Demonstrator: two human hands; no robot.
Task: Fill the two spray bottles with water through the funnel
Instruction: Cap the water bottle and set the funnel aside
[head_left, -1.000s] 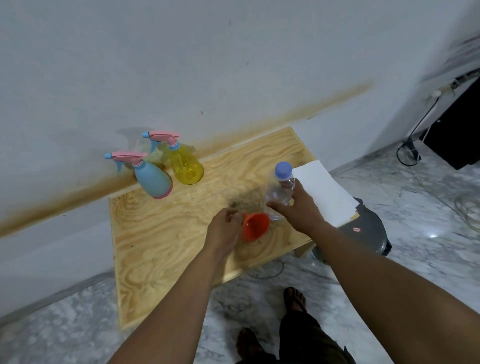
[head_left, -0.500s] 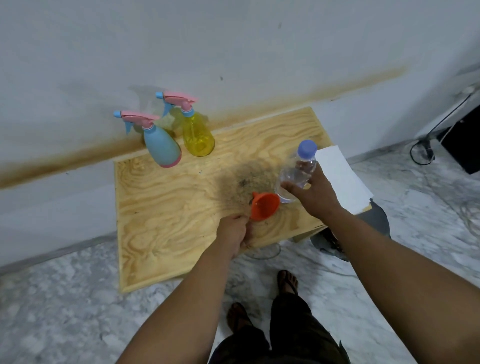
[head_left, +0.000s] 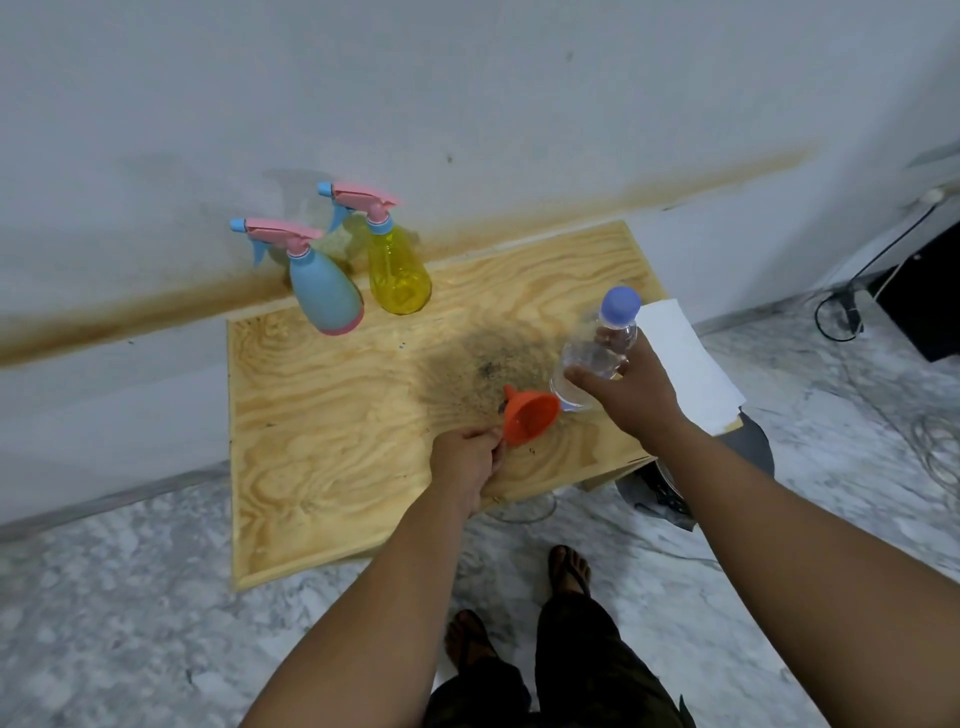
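Note:
Two spray bottles stand at the back of the wooden table (head_left: 322, 441) against the wall: a blue one (head_left: 324, 293) with a pink trigger head, and a yellow one (head_left: 397, 273) to its right. An orange funnel (head_left: 530, 415) lies on its side near the table's front edge. My left hand (head_left: 467, 462) pinches the funnel's rim from the near side. My right hand (head_left: 628, 395) grips a clear water bottle (head_left: 597, 348) with a blue cap, standing just right of the funnel.
A white sheet of paper (head_left: 685, 358) lies on the table's right end. A dark scorched patch (head_left: 483, 358) marks the wood behind the funnel. Cables (head_left: 841, 312) and a black box (head_left: 930, 296) sit on the marble floor at right. My sandalled feet (head_left: 569, 571) are below the table.
My left hand slid toward the table's front edge, now pinching the funnel's near rim. My right hand stays on the water bottle, and the view shifted back and left.

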